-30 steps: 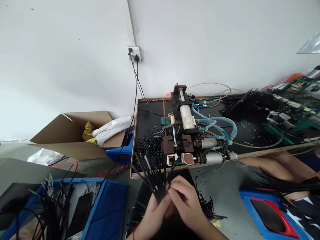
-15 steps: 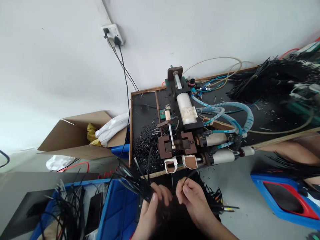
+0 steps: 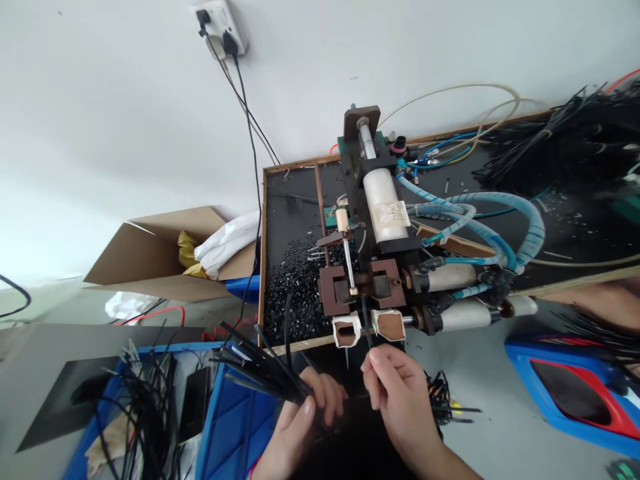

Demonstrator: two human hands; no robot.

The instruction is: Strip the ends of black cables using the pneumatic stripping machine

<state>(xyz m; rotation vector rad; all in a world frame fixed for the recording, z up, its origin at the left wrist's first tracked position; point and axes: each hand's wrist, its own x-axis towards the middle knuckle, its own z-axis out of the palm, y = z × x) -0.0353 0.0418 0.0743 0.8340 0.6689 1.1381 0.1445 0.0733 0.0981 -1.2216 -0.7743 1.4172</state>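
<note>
My left hand [image 3: 307, 410] is closed around a bundle of black cables [image 3: 263, 365], whose loose ends fan out to the upper left. Between thumb and fingers, my right hand [image 3: 395, 390] pinches a single black cable [image 3: 369, 339]. That cable points up between the two padded clamp blocks of a pneumatic machine [image 3: 384, 207], toward its brown jaws [image 3: 334, 291]. The cable's upper tip is hard to make out among the jaws. The padded left block [image 3: 347, 330] and padded right block [image 3: 390, 326] stand apart on either side of it.
Small black cut pieces [image 3: 293, 293] litter the bench left of the machine. A blue crate [image 3: 235, 417] with cables stands at lower left, below an open cardboard box [image 3: 130, 260]. Blue-wrapped hoses [image 3: 530, 227] curve at right. Another person's arm [image 3: 595, 303] shows at the right edge.
My right hand has raised the single cable toward the machine, its end now between the padded blocks. My left hand stays around the bundle. The view has shifted slightly.
</note>
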